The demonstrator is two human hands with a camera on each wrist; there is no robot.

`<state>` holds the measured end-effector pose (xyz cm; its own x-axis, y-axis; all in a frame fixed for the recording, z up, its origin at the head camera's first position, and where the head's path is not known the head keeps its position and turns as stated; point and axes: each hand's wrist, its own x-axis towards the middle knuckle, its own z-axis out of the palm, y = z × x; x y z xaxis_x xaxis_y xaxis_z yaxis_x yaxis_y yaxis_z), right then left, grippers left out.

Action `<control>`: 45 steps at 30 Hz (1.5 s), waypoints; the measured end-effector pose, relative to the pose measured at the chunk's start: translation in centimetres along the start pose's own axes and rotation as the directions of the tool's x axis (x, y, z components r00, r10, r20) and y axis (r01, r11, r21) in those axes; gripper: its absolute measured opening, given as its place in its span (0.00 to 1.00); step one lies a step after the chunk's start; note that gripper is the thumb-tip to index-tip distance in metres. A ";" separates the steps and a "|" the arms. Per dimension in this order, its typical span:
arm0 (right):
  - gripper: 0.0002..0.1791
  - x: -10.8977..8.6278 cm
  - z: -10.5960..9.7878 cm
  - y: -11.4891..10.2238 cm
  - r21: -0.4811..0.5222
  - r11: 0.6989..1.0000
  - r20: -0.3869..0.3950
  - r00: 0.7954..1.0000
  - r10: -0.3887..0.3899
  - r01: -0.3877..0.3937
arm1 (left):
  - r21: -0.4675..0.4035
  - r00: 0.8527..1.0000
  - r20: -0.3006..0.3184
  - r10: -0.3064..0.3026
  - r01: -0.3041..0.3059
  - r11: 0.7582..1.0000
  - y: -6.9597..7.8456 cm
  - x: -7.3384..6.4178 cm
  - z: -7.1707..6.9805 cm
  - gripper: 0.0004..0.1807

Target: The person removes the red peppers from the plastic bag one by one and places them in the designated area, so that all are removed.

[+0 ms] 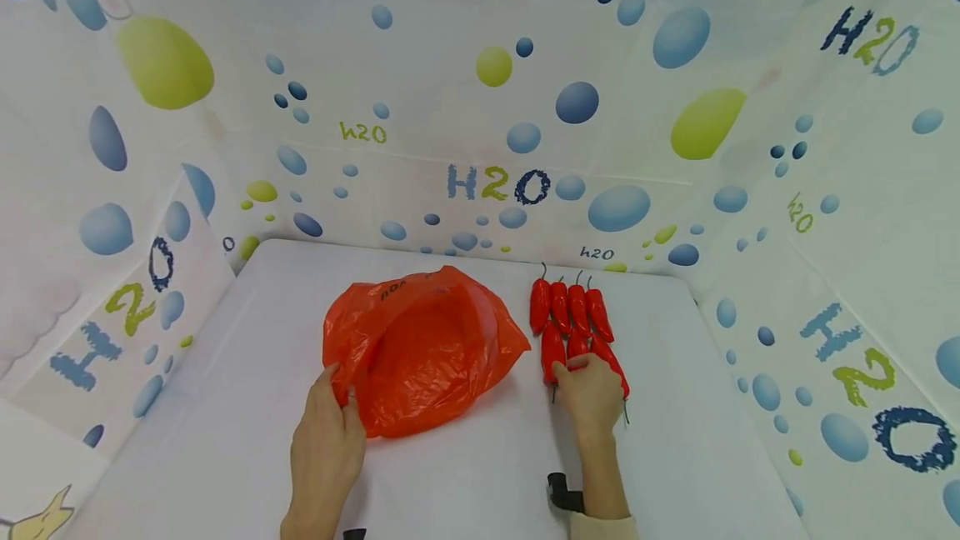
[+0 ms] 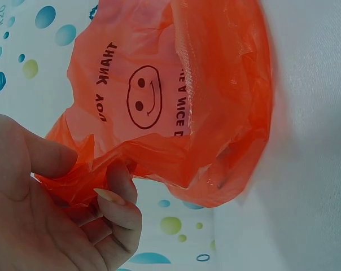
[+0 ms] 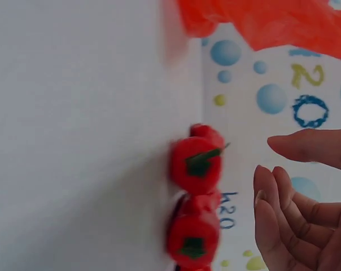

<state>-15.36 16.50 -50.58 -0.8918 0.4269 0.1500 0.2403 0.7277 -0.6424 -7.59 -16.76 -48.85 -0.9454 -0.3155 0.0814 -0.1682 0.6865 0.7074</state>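
Observation:
An orange-red plastic bag stands on the table with its mouth spread wide. My left hand pinches the near left edge of its rim between thumb and fingers. In the left wrist view the bag shows a printed smiley face and lettering. Several red chili peppers with green stems lie in two rows to the right of the bag. Over the nearer row hovers my right hand, partly hiding those peppers. The right wrist view shows its thumb and fingers apart, nothing between them, beside a pepper.
The white table reaches back to a wall sheet printed with blue and green drops and H2O lettering. Sheets of the same pattern hang at both sides. A black wrist mount shows by the right forearm.

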 end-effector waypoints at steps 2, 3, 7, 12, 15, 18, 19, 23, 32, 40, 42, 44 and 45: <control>0.16 -0.1 -0.5 -0.5 0.026 0.999 -0.018 1.000 -0.019 0.020 | 0.000 1.000 0.003 -0.004 0.004 1.000 0.0 0.0 -0.1 0.28; 0.16 -0.1 -0.7 -0.8 0.038 0.999 -0.026 0.999 -0.031 0.032 | 0.001 1.000 0.006 -0.007 0.007 1.000 -0.1 0.0 -0.1 0.28; 0.14 -0.4 -1.5 -2.3 0.088 0.992 -0.055 0.995 -0.086 0.090 | -0.001 0.999 0.031 -0.029 0.030 1.000 -0.1 0.1 -0.3 0.29; 0.13 -1.0 -3.0 -4.6 0.179 0.968 -0.045 0.984 -0.170 0.175 | -0.004 0.998 0.044 -0.040 0.041 0.999 -0.1 0.2 -0.4 0.29; 0.13 -1.2 -3.6 -5.8 0.244 0.948 -0.019 0.979 -0.205 0.204 | -0.003 0.998 0.041 -0.038 0.039 0.999 -0.2 0.2 -0.4 0.29; 0.13 -1.5 -3.7 -6.9 0.286 0.933 0.005 0.973 -0.232 0.221 | 0.000 0.999 0.038 -0.038 0.038 0.999 -0.2 0.2 -0.5 0.29; 0.13 -1.6 -3.6 -7.3 0.290 0.930 0.011 0.970 -0.241 0.227 | 0.000 0.999 0.037 -0.038 0.038 0.999 -0.2 0.2 -0.5 0.29; 0.12 -2.3 -2.9 -8.7 0.315 0.908 0.035 0.953 -0.301 0.276 | -0.004 0.999 0.032 -0.032 0.032 0.999 -0.2 0.2 -0.5 0.29; 0.13 -3.0 -0.8 -11.3 0.350 0.885 0.144 0.916 -0.374 0.306 | -0.021 0.999 -0.023 0.028 -0.029 0.999 -0.5 0.1 -0.2 0.28; 0.15 -2.9 2.9 -13.0 0.280 0.896 0.369 0.823 -0.433 0.345 | -0.018 0.999 -0.018 0.032 -0.033 0.999 -0.5 0.1 -0.3 0.28; 0.16 -3.0 4.2 -13.3 0.256 0.893 0.415 0.792 -0.447 0.369 | -0.018 0.999 -0.015 0.028 -0.028 0.999 -0.5 0.1 -0.2 0.28; 0.15 -3.1 5.6 -13.5 0.230 0.891 0.437 0.776 -0.454 0.392 | -0.022 1.000 -0.005 0.024 -0.024 0.999 -0.5 0.1 -0.2 0.28; 0.15 -3.2 6.3 -13.7 0.219 0.889 0.442 0.772 -0.458 0.403 | -0.023 1.000 0.001 0.020 -0.020 1.000 -0.4 0.1 -0.2 0.28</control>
<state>-18.23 1.81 -47.02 -0.9674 -0.2410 0.0782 -0.2292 0.7011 -0.6752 -7.57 -17.25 -49.00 -0.9489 -0.3010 0.0943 -0.1430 0.6771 0.7219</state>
